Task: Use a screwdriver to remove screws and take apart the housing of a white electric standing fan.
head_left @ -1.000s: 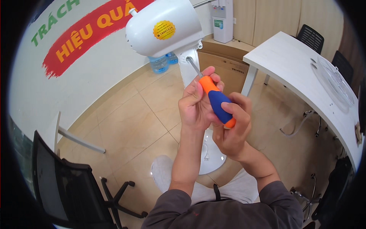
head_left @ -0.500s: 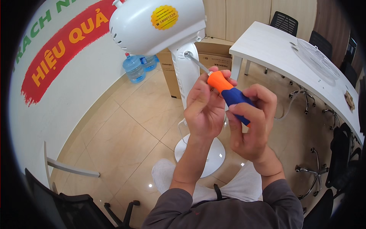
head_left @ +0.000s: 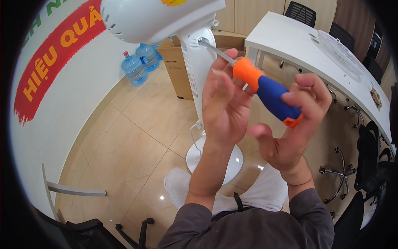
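A screwdriver [head_left: 271, 95] with a blue and orange handle slants across the middle. Its metal shaft ends in a round recess at the top of the white neck [head_left: 194, 62] of a standing fan. The fan's motor housing [head_left: 153, 20] is above, cut off by the picture's upper edge. Around the front of the handle, my left hand [head_left: 226, 108] supports the screwdriver, its fingers partly hidden behind it. My right hand [head_left: 296, 124] has its fingers spread at the rear of the handle. One finger lies against the handle and the thumb is away from it.
The fan's round white base [head_left: 232, 166] stands on the tiled floor between my legs. Behind the neck are a cardboard box [head_left: 174, 70] and blue water bottles [head_left: 133, 68]. A white table [head_left: 273, 37] at right bears a fan grille [head_left: 340, 54]; black chairs [head_left: 300, 14] surround it.
My right hand has loosened from the handle, its thumb and fingers spreading apart. The view has shifted, and the fan housing sits higher and further left. The screwdriver tip stays at the neck.
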